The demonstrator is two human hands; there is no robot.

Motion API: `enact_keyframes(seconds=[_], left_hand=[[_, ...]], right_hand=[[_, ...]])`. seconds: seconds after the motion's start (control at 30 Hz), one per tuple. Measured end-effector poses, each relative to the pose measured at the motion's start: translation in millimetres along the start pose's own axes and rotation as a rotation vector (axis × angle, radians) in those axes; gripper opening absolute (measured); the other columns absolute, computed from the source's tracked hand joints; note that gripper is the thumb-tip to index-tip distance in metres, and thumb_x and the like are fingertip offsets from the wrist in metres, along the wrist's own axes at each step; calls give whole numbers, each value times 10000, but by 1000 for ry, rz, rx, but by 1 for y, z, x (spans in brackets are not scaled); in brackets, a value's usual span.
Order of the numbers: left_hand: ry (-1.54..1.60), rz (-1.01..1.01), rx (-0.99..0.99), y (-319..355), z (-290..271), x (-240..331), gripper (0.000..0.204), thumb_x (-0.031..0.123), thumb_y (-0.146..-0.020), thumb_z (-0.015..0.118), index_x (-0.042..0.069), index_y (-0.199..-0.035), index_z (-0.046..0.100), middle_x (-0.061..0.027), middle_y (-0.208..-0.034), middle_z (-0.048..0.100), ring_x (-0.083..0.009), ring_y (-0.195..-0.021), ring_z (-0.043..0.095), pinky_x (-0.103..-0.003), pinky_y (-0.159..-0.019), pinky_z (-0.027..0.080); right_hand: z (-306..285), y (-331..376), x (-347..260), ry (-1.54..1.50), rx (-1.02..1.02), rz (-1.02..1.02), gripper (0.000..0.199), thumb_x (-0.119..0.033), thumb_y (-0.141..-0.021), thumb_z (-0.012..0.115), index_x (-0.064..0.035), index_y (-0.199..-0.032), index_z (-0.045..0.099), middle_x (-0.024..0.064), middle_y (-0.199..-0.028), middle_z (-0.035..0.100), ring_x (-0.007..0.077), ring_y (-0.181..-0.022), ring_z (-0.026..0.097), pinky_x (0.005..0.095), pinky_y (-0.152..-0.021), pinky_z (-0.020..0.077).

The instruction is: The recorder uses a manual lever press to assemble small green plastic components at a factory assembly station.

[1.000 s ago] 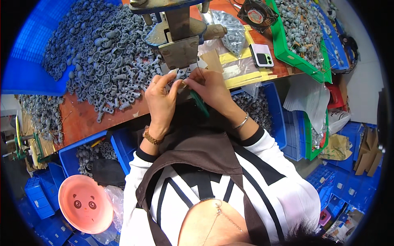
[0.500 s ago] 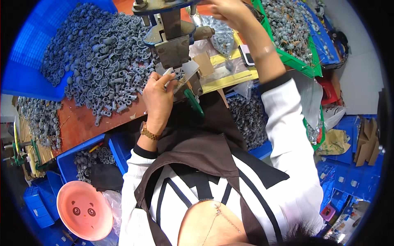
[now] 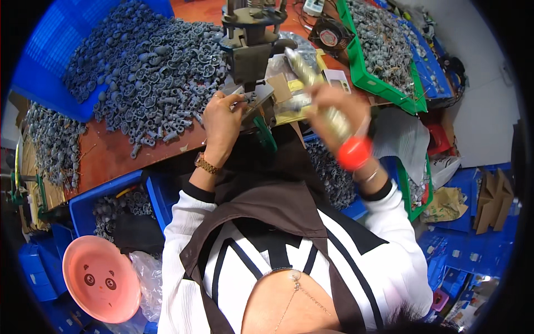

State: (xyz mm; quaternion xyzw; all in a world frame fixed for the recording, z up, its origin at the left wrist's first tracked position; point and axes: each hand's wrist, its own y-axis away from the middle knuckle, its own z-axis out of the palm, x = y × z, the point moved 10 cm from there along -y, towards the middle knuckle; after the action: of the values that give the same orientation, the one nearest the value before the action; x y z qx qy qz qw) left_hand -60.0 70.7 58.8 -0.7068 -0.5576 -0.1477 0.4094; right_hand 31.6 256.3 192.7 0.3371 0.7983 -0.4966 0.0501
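- My right hand, reaching past the press half a second ago, is back nearer me, fingers wrapped round a long tool.
- That tool slants just right of the press, blurred; I judge the work is passing from bare fingers to a tool.
- My left hand stays beside the press, fingers bent together; I cannot tell whether they grip anything.
- The tool looks shiny and gold-toned, with a rounded red end by my wrist.
- The grey parts look like dull plastic, knobbly cups and short tubes, heaped on the reddish table.
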Motion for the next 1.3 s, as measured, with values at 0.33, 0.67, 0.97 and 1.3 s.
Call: enact_keyframes(seconds=[0.33,0.67,0.97,1.3], left_hand=[[-296,43,-25,34,-17,-4,154,131,-845,644,43,-970,662,-130,-871,647,-313,-793,631,-407,-669,509],[348,-108,-74,40,-22,-14,161,117,-891,614,7,-985,685,-167,-819,652,-293,-721,633,-349,-641,480],[-684,-108,348,22,-135,-119,338,255,-833,693,47,-1095,649,-137,-1066,651,-318,-967,572,-415,-845,451],[-454,13,230,-1,-118,-134,182,149,-821,700,4,-912,639,-135,-989,659,-321,-941,590,-402,-818,464]], right_hand=[[-43,-54,42,31,301,286,178,-112,-792,771,-23,-911,672,-4,-773,646,-14,-618,504,150,-543,372],[139,68,120,45,-357,652,237,-219,-812,730,9,-822,668,119,-698,656,184,-609,614,307,-581,471],[2,114,102,-184,-346,1043,143,-100,-799,716,-9,-740,623,-36,-626,537,39,-585,437,226,-524,346],[-77,141,82,195,-243,957,233,-164,-962,499,-6,-1122,559,61,-997,563,160,-920,523,272,-831,424]])
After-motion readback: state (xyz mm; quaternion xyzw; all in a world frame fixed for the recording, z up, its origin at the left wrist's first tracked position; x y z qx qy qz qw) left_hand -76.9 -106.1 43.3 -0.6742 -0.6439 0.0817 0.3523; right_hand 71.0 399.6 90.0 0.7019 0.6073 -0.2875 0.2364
